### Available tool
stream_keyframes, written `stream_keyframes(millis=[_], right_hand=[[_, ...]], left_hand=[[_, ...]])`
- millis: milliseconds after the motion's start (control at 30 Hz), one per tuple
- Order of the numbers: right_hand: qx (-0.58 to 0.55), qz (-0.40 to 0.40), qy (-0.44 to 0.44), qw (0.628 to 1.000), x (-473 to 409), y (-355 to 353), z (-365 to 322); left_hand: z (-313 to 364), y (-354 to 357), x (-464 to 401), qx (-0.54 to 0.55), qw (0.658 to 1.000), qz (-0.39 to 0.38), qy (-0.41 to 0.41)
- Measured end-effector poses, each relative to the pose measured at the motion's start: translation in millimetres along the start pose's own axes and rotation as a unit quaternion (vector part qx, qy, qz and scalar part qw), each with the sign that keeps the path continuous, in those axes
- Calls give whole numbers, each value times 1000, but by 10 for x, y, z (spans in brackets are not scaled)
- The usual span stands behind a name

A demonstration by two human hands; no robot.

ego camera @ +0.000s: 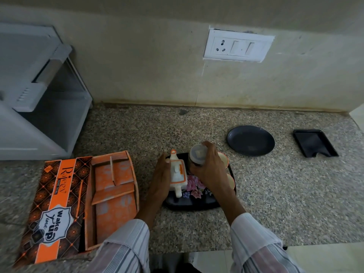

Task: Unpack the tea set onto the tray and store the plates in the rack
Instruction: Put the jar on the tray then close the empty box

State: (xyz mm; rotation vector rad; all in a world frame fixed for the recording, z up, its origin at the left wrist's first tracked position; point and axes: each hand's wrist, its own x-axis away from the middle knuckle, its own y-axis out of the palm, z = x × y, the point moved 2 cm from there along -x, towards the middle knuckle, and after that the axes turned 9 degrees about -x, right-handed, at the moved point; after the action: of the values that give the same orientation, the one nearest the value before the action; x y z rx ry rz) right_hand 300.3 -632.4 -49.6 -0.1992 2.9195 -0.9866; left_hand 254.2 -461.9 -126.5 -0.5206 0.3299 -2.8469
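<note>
Where the striped sleeves (126, 247) cross the near edge of the counter (275, 194), the opened orange box (82, 198) lies to the left, its cardboard compartments looking empty. Just beyond, the black floral tray (191, 203) carries the tea set. The left hand (160, 178) rests flat against the side of the white and orange teapot (177, 174), fingers together and steadying rather than gripping. The right hand (208, 166) curls its fingers over a clear lidded jar (198, 156), clasping it from above. Two cream cups (223, 159) sit along the tray's right edge, half hidden behind that hand.

The teapot is probably glazed china: stiff, slippery and breakable, best held by the body with its lid steadied. The jar seems light, and a grip round its wall would suit.

Farther right a dark plate (251, 140) and a small black rectangular dish (315, 142) wait on the counter. The grey rack (39, 91) stands far left, cut off by the frame. The jar's contents are too blurred to make out.
</note>
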Motion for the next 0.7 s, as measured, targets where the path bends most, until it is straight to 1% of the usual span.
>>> stream_keyframes(millis=[67, 167, 233, 267, 300, 400, 467, 567, 600, 667, 700], right_hand=[[23, 0, -11, 1000, 21, -24, -65], [35, 50, -62, 996, 87, -112, -306], [-10, 82, -97, 992, 204, -77, -509], [-41, 74, -104, 991, 277, 50, -604], [-65, 46, -106, 991, 358, 229, -693], [-79, -66, -70, 992, 597, 924, -807], [-96, -119, -6, 988, 719, 1364, -760], [-114, -157, 87, 977, 845, 1772, -640], [-127, -169, 109, 971, 909, 1845, -653], [-150, -168, 123, 967, 1001, 1926, -683], [-160, -157, 116, 968, 1039, 1955, -715]], left_hand=[[37, -45, 29, -7, 1000, 5, 6], [176, -246, 194, -28, 998, 55, 23], [264, -442, 315, -58, 993, 90, 53], [295, -571, 411, -67, 989, 111, 72], [270, -717, 477, -69, 985, 134, 82], [212, -1282, 706, -102, 964, 225, 96], [41, -1711, 852, -137, 942, 291, 93], [-269, -2218, 1012, -128, 932, 336, 40], [-385, -2360, 1058, -145, 926, 349, 22], [-591, -2577, 1107, -206, 908, 365, -23], [-686, -2676, 1132, -223, 902, 366, -58]])
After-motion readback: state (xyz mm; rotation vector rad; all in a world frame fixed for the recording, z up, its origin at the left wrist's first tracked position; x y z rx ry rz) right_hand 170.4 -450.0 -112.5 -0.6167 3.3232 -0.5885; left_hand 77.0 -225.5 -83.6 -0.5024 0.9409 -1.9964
